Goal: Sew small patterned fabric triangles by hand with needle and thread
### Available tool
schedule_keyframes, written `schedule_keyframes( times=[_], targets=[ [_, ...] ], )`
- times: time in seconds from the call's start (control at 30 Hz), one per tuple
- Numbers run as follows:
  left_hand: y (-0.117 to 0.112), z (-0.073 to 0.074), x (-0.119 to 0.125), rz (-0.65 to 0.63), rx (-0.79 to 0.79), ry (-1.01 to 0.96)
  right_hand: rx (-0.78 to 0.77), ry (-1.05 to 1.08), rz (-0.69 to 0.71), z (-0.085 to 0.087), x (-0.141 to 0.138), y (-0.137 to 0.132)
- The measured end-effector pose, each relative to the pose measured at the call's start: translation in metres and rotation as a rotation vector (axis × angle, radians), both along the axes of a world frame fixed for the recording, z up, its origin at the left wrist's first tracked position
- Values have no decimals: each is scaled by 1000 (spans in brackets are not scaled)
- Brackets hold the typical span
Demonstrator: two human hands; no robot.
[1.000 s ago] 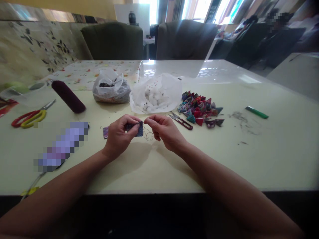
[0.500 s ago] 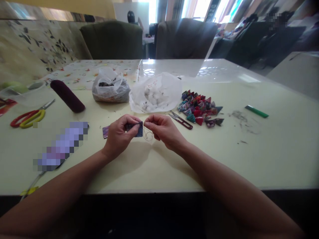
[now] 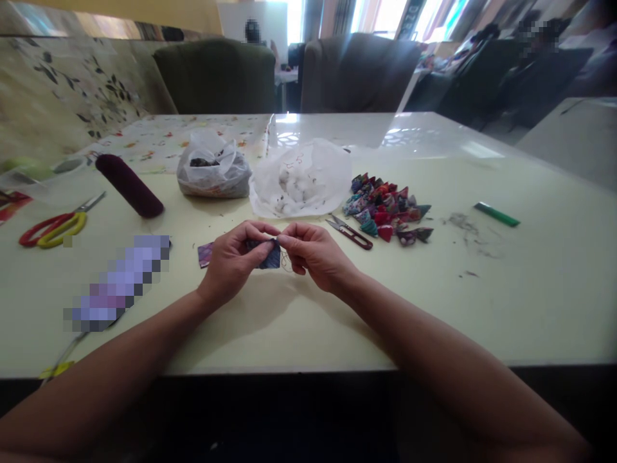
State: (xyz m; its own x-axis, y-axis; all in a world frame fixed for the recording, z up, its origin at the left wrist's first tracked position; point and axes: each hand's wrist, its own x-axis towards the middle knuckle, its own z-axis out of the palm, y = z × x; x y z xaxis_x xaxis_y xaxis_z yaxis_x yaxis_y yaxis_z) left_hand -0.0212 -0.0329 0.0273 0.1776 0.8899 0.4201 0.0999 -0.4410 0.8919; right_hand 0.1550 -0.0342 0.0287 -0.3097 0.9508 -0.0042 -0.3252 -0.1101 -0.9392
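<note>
A small piece of dark blue cloth (image 3: 270, 256) is pinched between the thumb and fingers of my left hand (image 3: 231, 251). The fingertips of my right hand (image 3: 313, 254) are pressed together at the cloth's upper right corner, meeting the left fingertips. What they grip is too small to make out. Loops of dark thread (image 3: 285, 260) hang between the cloth and my right hand. A purple patterned cloth piece (image 3: 205, 254) lies on the table just left of my left hand. To the right of my right hand lie thread snips (image 3: 354, 234).
Beyond my hands are a white plastic bag with stuffing (image 3: 299, 183) and a tied plastic bag (image 3: 212, 173). Stuffed fabric pieces (image 3: 385, 206) are heaped to the right, near a green-handled tool (image 3: 496, 214). Scissors (image 3: 62, 228), a maroon cylinder (image 3: 130, 185) and a blurred-out object (image 3: 120, 283) lie left.
My right hand has come in to the left until its fingertips meet the cloth. The thread loop, wide open before, is now smaller and partly behind the right fingers.
</note>
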Motion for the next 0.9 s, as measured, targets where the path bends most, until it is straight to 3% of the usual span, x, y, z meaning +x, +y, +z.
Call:
schedule_keyframes(
  times=[0.67,0.9],
  targets=[
    [-1,0,2,17,-32,6,21,-104,-52,-6,-3,3],
    [5,-2,-1,124,-24,3,-20,-22,-54,4,2,0]
  ],
)
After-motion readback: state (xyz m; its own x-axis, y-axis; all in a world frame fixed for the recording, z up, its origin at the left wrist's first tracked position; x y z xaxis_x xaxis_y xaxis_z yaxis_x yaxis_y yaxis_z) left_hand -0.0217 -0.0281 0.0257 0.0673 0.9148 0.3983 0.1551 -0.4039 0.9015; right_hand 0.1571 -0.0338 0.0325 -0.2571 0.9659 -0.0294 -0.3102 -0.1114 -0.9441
